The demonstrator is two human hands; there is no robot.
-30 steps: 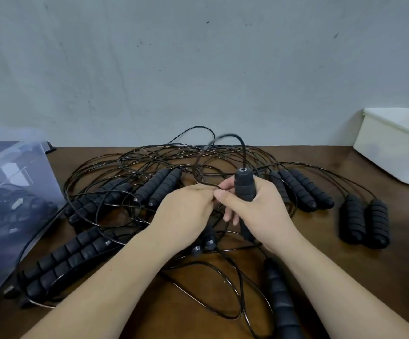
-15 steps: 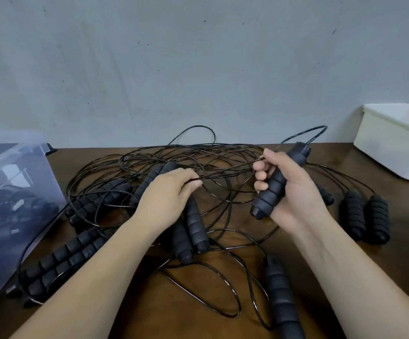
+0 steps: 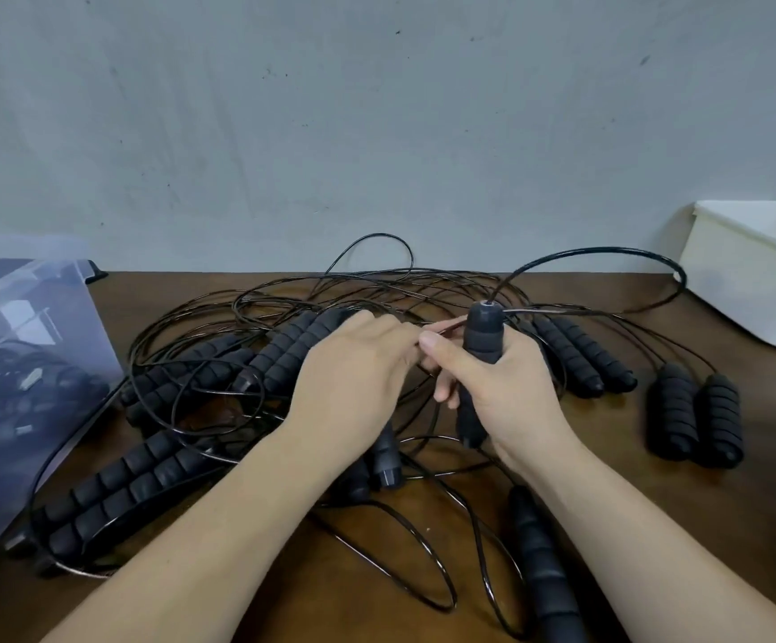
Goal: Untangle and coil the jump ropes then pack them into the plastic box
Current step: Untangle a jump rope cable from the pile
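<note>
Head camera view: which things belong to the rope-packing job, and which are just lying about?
Job: black foam jump-rope handle gripped by the right hand; tangled thin black cords; other black foam handles; clear plastic box, left, holding ropes.
Lying about: white plastic tub, right; brown wooden table.

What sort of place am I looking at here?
Likely a plain workroom or sorting bench, not a gym: a brown wooden table against a bare grey wall, tangled jump ropes, and a clear plastic box holding more.
</note>
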